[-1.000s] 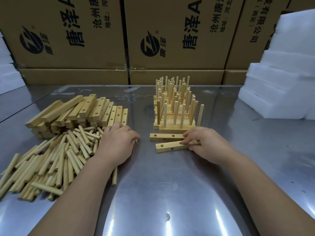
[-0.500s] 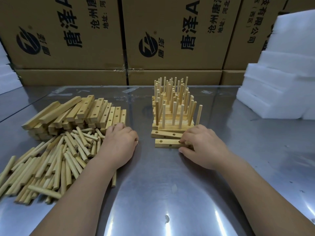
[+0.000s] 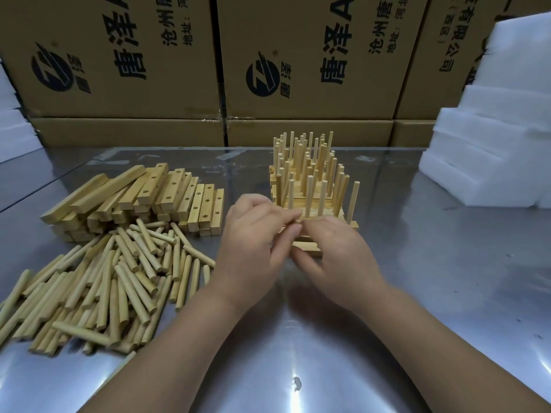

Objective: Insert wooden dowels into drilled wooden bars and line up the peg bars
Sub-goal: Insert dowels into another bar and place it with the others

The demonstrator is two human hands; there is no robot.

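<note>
Observing a polished sheet-metal table point(image 3: 417, 293), smooth and throwing back glare along its near edge. Noting at its left a loose heap of dowels point(image 3: 119, 278): short, round, pale wooden rods with blunt ends, lying crisscross. Recording just behind that heap a stack of drilled bars point(image 3: 167, 198), square in section, of light wood, with sawn ends and round holes showing on the upper faces. Finding the peg bars point(image 3: 310, 186) right of centre, packed side by side in rows, with dowels standing upright from them and a few leaning slightly. Logging one short bar point(image 3: 307, 248) just in front of the peg bars, mostly covered by the hands. Seeing the left hand point(image 3: 253, 236) angled in from the left, back upward, fingers curled and tips drawn together at the near foot of the peg bars; unable to tell the contents of that pinch, if any. Seeing the right hand point(image 3: 337, 254) arching palm-down over the short bar, fingers bent over its top and thumb tucked against its near edge, gripping it. Noting the fingertips of both hands touching just above that bar. Marking brown cardboard boxes point(image 3: 298, 70) with black print walling the far edge, and white foam blocks point(image 3: 492, 144), matte and square-cut, stacked in steps at the right.
</note>
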